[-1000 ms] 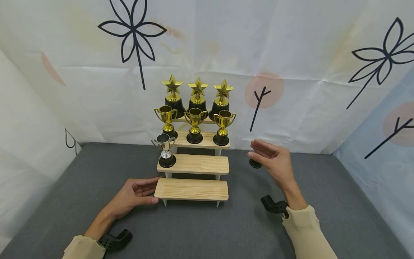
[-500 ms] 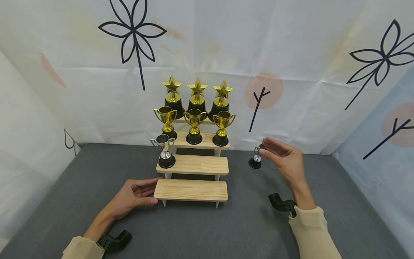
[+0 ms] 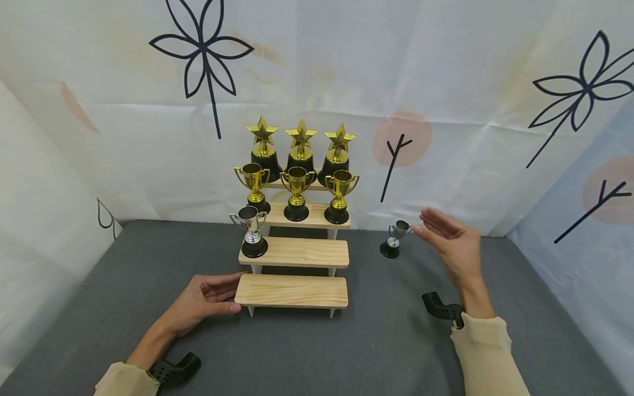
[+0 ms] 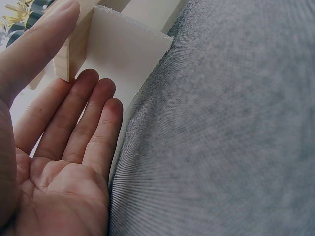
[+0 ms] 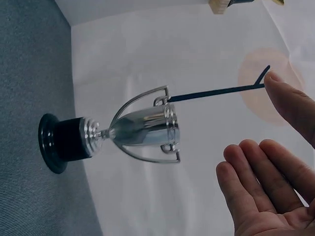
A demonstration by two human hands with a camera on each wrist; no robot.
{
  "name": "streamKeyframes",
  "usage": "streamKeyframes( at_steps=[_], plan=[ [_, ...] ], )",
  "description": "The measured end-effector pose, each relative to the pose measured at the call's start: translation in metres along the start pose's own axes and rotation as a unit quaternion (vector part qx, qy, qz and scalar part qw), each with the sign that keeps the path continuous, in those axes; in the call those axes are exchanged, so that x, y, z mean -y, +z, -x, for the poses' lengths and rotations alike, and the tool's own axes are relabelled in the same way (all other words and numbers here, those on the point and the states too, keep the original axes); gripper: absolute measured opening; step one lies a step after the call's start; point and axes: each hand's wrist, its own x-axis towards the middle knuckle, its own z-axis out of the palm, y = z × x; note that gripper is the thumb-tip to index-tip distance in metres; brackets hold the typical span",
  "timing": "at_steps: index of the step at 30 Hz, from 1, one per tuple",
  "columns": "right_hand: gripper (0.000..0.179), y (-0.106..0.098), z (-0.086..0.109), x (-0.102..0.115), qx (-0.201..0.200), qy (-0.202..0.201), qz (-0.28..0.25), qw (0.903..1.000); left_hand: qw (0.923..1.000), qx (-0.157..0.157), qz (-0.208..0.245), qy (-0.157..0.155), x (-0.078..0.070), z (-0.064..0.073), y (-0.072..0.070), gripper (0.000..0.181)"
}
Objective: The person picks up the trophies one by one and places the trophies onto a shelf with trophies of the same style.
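A silver trophy cup (image 5: 145, 127) on a black base stands upright on the grey table, to the right of the stepped wooden stand (image 3: 292, 290). Just right of that cup is my right hand (image 3: 453, 242), its fingers straight and nothing in its grasp; the right wrist view shows a gap between fingers and cup. My left hand (image 3: 205, 302) lies at the left end of the lowest step, fingers extended along its side and thumb by its front corner. Its fingertips are near the stand's white side support (image 4: 123, 54); whether they touch it I cannot tell.
A second silver cup (image 3: 253, 234) stands at the left of the third step from the top. Gold cups (image 3: 297, 190) line the step above, and gold star trophies (image 3: 301, 148) the top one. Behind the table (image 3: 376, 341) hangs a white printed cloth (image 3: 322, 66).
My right hand has drawn away to the right from the silver cup, which now shows whole, standing on the table. My left hand has stayed at the stand.
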Motion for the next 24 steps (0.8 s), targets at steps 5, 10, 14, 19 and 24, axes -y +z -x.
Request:
streamKeyframes(
  at_steps=[5, 10, 14, 19, 24],
  plan=[
    [0.057, -0.004, -0.002, -0.007, 0.006, 0.016, 0.000, 0.9999, 1.0000, 0.003, 0.001, 0.002, 0.000, 0.000, 0.000, 0.065],
    [0.063, -0.007, -0.003, -0.018, 0.013, 0.032, 0.024, 0.9991, 1.0000, 0.005, 0.001, 0.001, 0.000, 0.000, 0.000, 0.065],
    [0.066, -0.008, -0.003, -0.027, 0.017, 0.046, 0.052, 0.9975, 1.0000, 0.005, 0.002, 0.002, 0.001, 0.000, 0.000, 0.065],
    [0.068, -0.009, -0.004, -0.037, 0.025, 0.063, 0.078, 0.9946, 1.0000, 0.005, 0.001, 0.003, 0.001, 0.000, 0.000, 0.064],
    [0.070, -0.008, -0.004, -0.047, 0.031, 0.085, 0.116, 0.9890, 1.0000, 0.000, 0.000, -0.004, 0.001, 0.000, 0.000, 0.065]
  ],
)
